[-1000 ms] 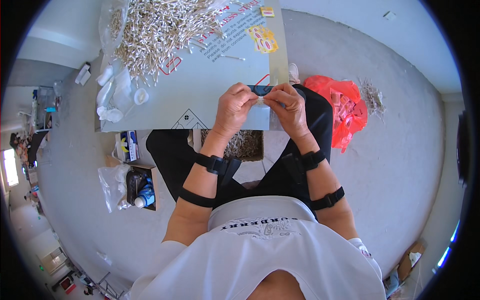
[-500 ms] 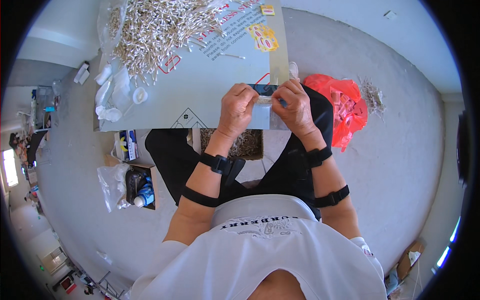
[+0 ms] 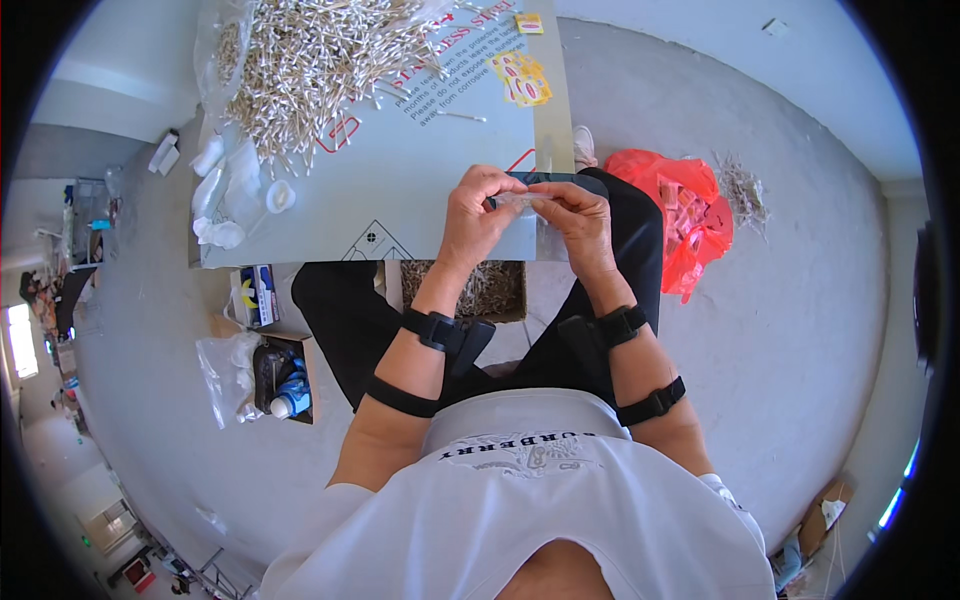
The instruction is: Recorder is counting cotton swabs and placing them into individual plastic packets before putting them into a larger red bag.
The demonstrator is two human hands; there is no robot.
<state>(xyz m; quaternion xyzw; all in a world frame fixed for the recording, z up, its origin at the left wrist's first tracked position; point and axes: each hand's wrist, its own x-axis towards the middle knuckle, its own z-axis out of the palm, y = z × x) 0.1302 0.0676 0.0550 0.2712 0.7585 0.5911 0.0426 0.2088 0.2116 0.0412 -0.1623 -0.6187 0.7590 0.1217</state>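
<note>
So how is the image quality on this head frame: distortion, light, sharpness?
Head view: strong fisheye, the board's edges bow and black corners ring the frame; bright, even daylight, soft shadows; left hand and right hand are sharp, the small clear item between them too tiny to identify.

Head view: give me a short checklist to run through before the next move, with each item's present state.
1. Both hands on the small clear plastic packet: ok; left hand and right hand pinch it.
2. Packet over the grey board: ok.
3. Pile of white cotton swabs on the board: ok.
4. Packet's contents: cannot tell.
5. Red plastic bag apart from the hands: ok.
</note>
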